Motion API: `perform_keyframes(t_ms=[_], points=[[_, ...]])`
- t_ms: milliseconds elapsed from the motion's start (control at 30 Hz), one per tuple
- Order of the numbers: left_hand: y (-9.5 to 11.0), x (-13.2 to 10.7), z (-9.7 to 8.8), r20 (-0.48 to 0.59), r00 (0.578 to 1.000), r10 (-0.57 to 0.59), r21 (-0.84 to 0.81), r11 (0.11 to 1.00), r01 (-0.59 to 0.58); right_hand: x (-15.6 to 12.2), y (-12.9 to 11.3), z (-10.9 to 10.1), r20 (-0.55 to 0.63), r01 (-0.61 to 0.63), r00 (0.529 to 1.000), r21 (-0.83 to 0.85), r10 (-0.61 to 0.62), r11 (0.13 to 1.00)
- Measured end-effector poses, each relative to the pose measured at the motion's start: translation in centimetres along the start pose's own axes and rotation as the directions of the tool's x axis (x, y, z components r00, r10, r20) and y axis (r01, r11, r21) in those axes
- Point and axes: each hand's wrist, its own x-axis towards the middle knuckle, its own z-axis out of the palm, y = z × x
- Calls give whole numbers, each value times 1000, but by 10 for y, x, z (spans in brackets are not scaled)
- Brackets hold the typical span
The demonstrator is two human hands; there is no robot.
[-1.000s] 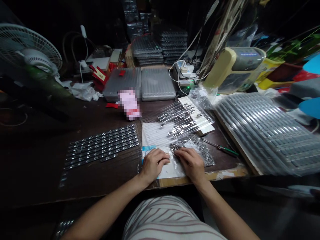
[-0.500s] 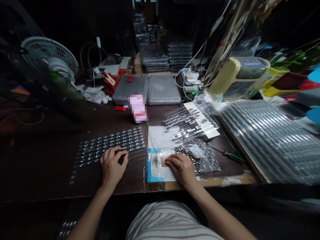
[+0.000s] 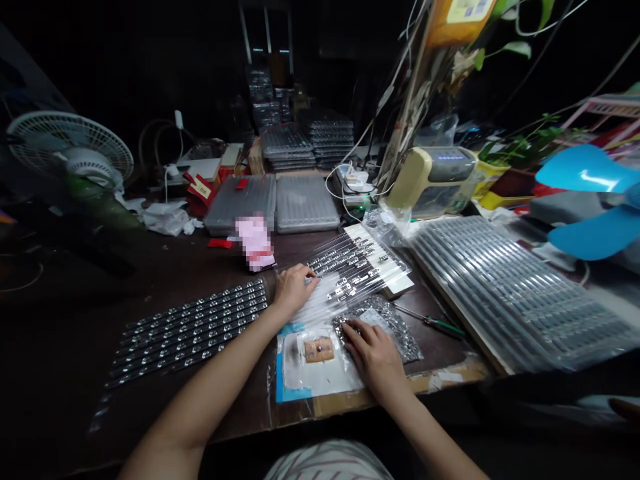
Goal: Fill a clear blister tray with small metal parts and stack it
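Note:
My left hand (image 3: 295,288) is at the left end of a bundle of thin clear plastic tubes (image 3: 320,303). Its fingers are closed together on them, but what they grip is hidden. At the bag (image 3: 400,337) of small shiny metal parts, my right hand (image 3: 377,353) has its fingertips bent into the loose pieces, and I cannot make out what is between them. Left of both hands lie rows of dark strips (image 3: 195,327) dotted with shiny parts. A small tan block (image 3: 319,350) with a tiny dark piece on it rests on a white and blue sheet (image 3: 295,393).
A green-handled screwdriver (image 3: 443,325) lies right of the bag. Further right, many clear tubes (image 3: 515,293) cover a board. Clear trays (image 3: 305,203), a pink blurred item (image 3: 255,240) and a yellowish machine (image 3: 433,180) stand behind. Fans flank the table, one with blue blades (image 3: 585,170).
My left hand has left the dark strips and moved right and forward to the clear tubes. My right hand has shifted from the tan block to the metal parts. The view has turned right.

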Motion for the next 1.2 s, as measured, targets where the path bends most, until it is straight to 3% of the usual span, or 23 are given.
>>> perform_keyframes(t_ms=[100, 200, 333, 400, 467, 600, 733, 933, 1200], points=[[4, 3, 1, -22, 999, -35, -63, 997, 33, -3, 9, 3, -45, 8, 999, 53, -6, 999], [1, -14, -12, -22, 996, -92, -236, 968, 84, -2, 9, 7, -98, -14, 995, 102, 24, 995], [-5, -63, -31, 160, 970, -182, -596, 766, 242, 3, 7, 7, -130, -10, 991, 146, 29, 989], [-7, -91, -36, 240, 950, -198, -668, 676, 310, 4, 7, 6, -143, -9, 989, 163, 33, 987], [-8, -115, -38, 275, 936, -218, -674, 651, 349, 5, 6, 6, -151, -17, 988, 177, 44, 984], [-3, -141, -36, 239, 941, -242, -566, 752, 337, 3, 4, 7, -129, -38, 989, 213, 66, 976], [7, -145, -28, 162, 970, -180, -454, 860, 235, 1, 3, 8, -88, -56, 993, 263, 81, 963], [18, -143, -13, 89, 995, -49, -381, 921, 80, -1, 5, 7, -93, -82, 989, 309, 116, 947], [25, -140, -2, 71, 997, -14, -194, 981, 27, -2, 9, 9, -108, -42, 990, 359, 87, 932]])
